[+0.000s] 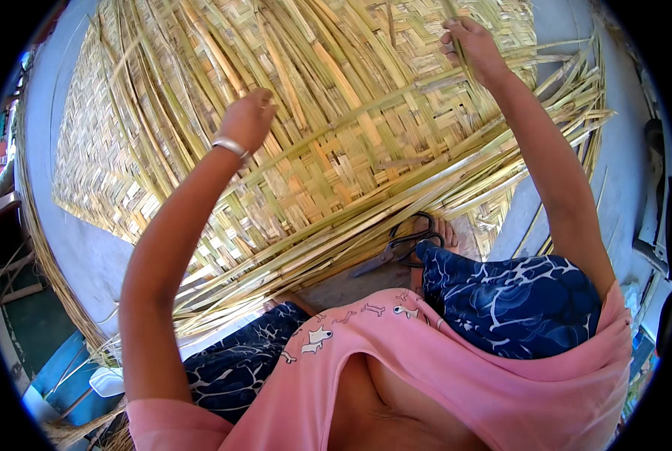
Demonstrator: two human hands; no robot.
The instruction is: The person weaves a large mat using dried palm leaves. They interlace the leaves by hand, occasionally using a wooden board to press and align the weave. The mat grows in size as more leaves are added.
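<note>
A pair of dark-handled scissors (400,248) lies on the grey floor (80,255) near the lower edge of the work area, a white tray-like container (109,382) sits at lower left, and blue boards (65,368) lie just beside it.

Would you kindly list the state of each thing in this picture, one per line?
Woven mat: partly woven, loose strips sticking out at the near and right edges.
Scissors: lying closed on the mat's near edge, untouched.
Left hand: curled, fingers on the strips.
Right hand: pinching a thin strip.
Bracelet: on the left wrist.
</note>
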